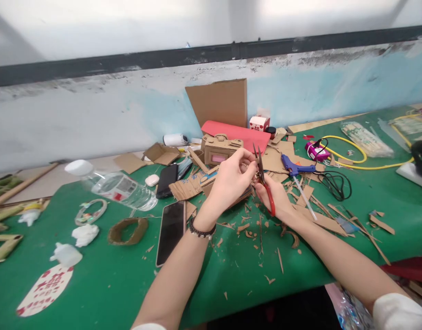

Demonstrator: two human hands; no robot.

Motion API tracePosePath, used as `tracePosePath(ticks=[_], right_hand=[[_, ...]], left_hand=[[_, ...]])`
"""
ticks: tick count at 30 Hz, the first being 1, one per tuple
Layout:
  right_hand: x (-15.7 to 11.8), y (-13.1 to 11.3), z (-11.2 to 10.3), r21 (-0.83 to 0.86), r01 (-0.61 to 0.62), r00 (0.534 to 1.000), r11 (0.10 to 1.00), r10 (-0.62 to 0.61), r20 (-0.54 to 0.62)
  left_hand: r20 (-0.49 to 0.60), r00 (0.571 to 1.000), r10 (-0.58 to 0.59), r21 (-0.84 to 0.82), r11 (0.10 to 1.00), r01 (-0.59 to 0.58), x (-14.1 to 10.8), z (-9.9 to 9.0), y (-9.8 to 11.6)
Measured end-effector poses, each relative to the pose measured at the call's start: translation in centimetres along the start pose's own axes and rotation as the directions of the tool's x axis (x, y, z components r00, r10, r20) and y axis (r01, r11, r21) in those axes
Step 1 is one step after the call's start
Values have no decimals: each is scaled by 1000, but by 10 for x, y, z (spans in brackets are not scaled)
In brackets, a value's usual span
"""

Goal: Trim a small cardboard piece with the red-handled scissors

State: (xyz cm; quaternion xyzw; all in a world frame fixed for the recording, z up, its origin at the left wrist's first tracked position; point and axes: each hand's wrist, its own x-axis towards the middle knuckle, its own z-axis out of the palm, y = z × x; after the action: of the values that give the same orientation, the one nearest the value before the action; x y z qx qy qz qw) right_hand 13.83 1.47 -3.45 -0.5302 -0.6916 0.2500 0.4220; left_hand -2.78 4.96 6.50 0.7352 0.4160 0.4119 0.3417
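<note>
Red-handled scissors are in my right hand, their dark blades pointing up and slightly parted. My left hand is just left of the blades, thumb and fingers pinched together; what they hold is too small to make out. Behind my hands stands a cardboard camera model with a pink panel. Cardboard pieces lie beneath my left hand, partly hidden by it. Small cardboard scraps are scattered on the green table below my hands.
A blue glue gun lies to the right, near a purple power strip with a yellow cable. At left are a water bottle, a phone, a cardboard ring and a black case. Red paper lies behind the camera model.
</note>
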Motion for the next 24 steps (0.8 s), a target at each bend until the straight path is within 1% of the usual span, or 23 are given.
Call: tracePosePath(ticks=[3,7,11,14,16,18,21,24], right_hand=[[1,-2,0,-100,-36,999,994,35,-9],[2,-3,0,-175,-59,998,983,56,-22],[2,-3,1,-212,-77,997,974,72,-29],[2,-3,1,-223,-85,996,971,80,-35],[2,-3,0,-188,-77,997,979,71,-38],[1,-2,0,-114,-68,997,991,65,-34],[0,0,0,33,-59,998,998,59,-5],[0,2,1,112,-54,998,992,51,30]], left_hand=[[-12,1000,12,18,1000,-12,0,2,1],[-6,1000,7,-86,996,-7,1,9,-2],[-61,998,2,-134,991,-10,2,11,-6],[-101,994,-32,-127,992,19,3,9,-5],[-127,991,-49,-129,991,32,3,7,-5],[-142,989,-50,-174,984,25,4,6,-4],[-134,990,-33,-263,965,-3,5,6,-2],[-118,993,-10,-273,962,-23,5,6,-1]])
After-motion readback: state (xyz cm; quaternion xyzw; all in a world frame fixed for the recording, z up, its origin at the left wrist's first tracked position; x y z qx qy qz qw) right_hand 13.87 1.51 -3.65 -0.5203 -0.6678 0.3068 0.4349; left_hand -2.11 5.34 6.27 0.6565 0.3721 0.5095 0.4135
